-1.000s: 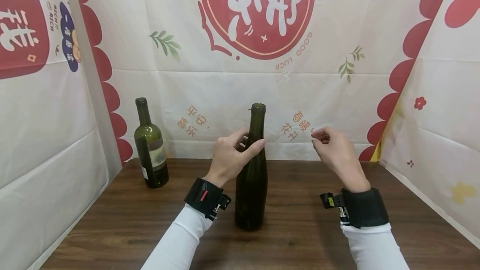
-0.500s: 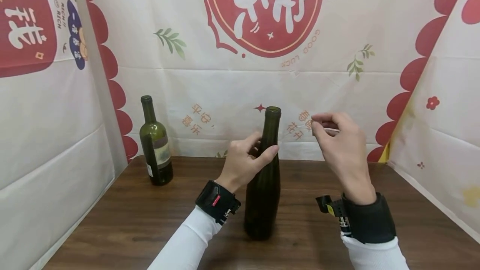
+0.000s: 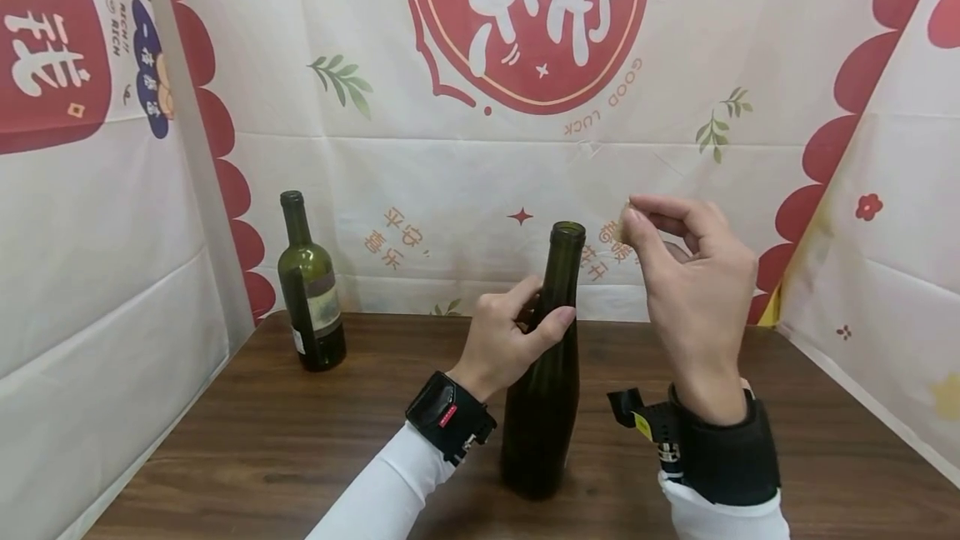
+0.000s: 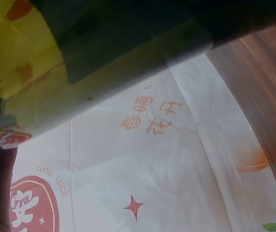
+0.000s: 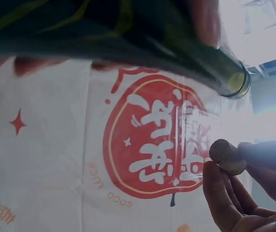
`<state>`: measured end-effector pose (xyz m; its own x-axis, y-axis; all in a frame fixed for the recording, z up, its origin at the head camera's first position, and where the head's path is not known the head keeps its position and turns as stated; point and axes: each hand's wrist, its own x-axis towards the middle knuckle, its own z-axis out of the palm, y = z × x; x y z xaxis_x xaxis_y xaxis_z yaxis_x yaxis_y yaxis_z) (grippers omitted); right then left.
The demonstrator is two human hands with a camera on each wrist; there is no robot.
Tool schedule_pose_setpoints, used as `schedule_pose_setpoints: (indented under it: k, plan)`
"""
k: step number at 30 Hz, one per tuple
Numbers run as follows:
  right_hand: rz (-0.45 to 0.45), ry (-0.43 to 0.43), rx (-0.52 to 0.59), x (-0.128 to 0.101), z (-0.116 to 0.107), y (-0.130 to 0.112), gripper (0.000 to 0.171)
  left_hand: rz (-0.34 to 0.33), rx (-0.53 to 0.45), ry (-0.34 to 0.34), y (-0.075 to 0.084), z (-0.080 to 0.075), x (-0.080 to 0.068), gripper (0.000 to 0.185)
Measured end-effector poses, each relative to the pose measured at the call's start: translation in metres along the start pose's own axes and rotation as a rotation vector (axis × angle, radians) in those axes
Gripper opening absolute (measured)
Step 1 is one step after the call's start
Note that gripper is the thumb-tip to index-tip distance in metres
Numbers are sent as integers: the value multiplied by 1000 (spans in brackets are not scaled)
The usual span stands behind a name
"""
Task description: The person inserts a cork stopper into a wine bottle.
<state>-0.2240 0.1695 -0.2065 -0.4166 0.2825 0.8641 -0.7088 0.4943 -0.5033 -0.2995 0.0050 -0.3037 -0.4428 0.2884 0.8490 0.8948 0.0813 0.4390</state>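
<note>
A dark green wine bottle stands near the middle of the table, its neck leaning slightly right and its mouth uncovered. My left hand grips it just below the neck, thumb in front and fingers behind. To the right of the bottle's mouth, my right hand is raised and pinches a cork between thumb and fingertips. In the right wrist view the cork is apart from the bottle's rim. Only a sliver of it shows in the head view. The bottle crosses the top of the left wrist view.
A second green wine bottle with a pale label stands upright at the back left of the brown wooden table. A printed white cloth hangs behind the table, with more cloth at both sides.
The left hand has shifted the bottle right and closer to me. My right hand has risen and turned, so its fingertips are now level with the bottle's mouth.
</note>
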Motion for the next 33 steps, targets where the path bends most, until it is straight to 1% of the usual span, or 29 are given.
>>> schedule_pose_setpoints:
  k: [5,8,12,18,22,24,28,33]
  plan:
    - [12,70,134,1,11,-10,22,16,1,9,0,1,-2,36]
    - [-22,93,191,1,16,-13,21,25,-5,2,0,1,-1,32]
    - [-78,93,210,2,21,-15,20,40,-4,-1,0,0,0,26]
    - [-67,87,309,1,27,-20,18,55,-15,-7,-1,2,3,23]
    - [-77,52,324,-1,31,-20,20,53,-19,-7,-1,3,2,24]
    - [-94,32,297,-2,32,-19,22,49,-20,-7,-1,3,2,25]
    - [-109,2,284,-2,33,-18,23,46,-21,-10,-2,2,2,27]
    - [-39,-30,299,-3,34,-21,21,46,-15,-15,-4,1,2,31]
